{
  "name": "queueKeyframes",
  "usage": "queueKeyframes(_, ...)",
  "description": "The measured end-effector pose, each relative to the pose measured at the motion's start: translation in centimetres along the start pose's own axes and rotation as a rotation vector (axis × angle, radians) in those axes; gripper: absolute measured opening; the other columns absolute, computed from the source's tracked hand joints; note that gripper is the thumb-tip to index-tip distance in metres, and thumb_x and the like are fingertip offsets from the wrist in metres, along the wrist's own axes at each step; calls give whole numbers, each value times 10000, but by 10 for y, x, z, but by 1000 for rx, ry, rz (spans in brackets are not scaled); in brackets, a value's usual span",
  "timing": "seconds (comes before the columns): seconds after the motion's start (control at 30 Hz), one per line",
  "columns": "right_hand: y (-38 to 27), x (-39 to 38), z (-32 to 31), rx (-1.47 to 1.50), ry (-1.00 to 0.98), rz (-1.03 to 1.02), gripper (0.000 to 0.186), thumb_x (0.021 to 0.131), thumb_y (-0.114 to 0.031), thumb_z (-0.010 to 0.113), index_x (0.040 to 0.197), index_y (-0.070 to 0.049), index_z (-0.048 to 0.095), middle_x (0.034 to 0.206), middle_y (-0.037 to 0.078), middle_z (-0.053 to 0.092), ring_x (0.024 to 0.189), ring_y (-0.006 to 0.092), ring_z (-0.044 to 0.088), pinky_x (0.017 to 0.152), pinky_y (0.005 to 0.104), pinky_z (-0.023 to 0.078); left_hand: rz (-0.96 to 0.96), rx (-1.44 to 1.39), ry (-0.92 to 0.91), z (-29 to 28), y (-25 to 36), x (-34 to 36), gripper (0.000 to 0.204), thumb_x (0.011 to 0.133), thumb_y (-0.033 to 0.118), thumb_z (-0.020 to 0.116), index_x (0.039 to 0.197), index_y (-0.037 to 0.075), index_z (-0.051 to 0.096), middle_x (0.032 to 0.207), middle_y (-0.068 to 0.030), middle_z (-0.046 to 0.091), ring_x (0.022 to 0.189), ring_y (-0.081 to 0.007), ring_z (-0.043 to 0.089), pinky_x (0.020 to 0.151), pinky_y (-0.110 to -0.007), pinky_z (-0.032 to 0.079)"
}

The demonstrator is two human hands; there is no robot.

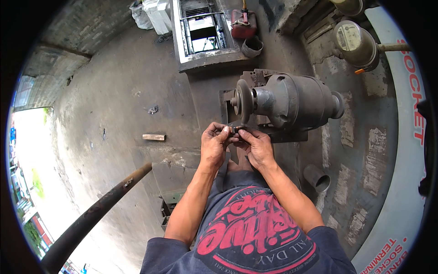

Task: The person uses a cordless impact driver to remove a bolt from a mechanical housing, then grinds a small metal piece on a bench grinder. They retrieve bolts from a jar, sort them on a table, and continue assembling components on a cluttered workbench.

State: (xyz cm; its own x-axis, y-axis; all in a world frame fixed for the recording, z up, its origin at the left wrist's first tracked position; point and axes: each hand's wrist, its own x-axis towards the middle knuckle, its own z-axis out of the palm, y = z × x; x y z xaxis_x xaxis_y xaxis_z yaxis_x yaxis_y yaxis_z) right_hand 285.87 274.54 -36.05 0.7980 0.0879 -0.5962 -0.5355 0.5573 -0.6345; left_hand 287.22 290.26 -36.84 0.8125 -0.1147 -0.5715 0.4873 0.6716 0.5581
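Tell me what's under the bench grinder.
Under the bench grinder, part of a dark base shows along the side nearest the person, just beyond the right hand. The grinder's body covers the rest, so whatever lies directly beneath it cannot be seen.

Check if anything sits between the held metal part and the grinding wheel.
Nothing visible does. Left hand and right hand pinch the small metal part close by the grinding wheel; whether they touch is unclear.

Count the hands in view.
2: the left hand and the right hand, both at the small part just below the grinding wheel in the picture. No others can be made out.
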Motion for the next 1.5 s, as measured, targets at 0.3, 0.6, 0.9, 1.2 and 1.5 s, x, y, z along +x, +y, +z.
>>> queueKeyframes(0.3,-7,5,8,-70,106,-111,186,981,-34,678,1111,93,721,1028,144,752,867,189,726,823,336,632,9,-2,-17,6,-10,16,54,1033,37,608,1023,-7,578,943,-135,719,817,-211,737,742,-295,641)
queueKeyframes(0.6,-5,7,6,-105,150,-138,165,978,-14,675,1091,91,731,1000,139,752,846,188,726,805,324,634,49,-22,1,3,-21,20,65,1030,46,624,1019,-4,584,958,-130,712,799,-199,732,736,-288,639)
queueKeyframes(0.9,-4,8,8,-132,132,-138,171,985,-14,664,1100,94,728,1010,134,753,867,183,725,814,307,625,182,7,-13,-1,-27,16,45,1022,16,626,1009,-15,597,960,-115,700,826,-181,708,754,-311,643)
queueKeyframes(1.2,-5,10,6,-153,125,-144,175,989,-20,660,1110,85,732,1027,130,758,857,190,731,820,317,631,244,63,-9,0,-32,17,60,1020,28,643,1027,-20,608,987,-110,703,855,-177,702,761,-308,627)
queueKeyframes(1.5,-13,-6,-3,-44,1,-22,187,1004,-45,643,1138,71,705,1106,149,738,1009,236,716,971,420,587,344,303,-141,-9,-17,4,76,988,-15,671,1055,-24,636,1114,-119,727,973,-148,683,885,-307,584)
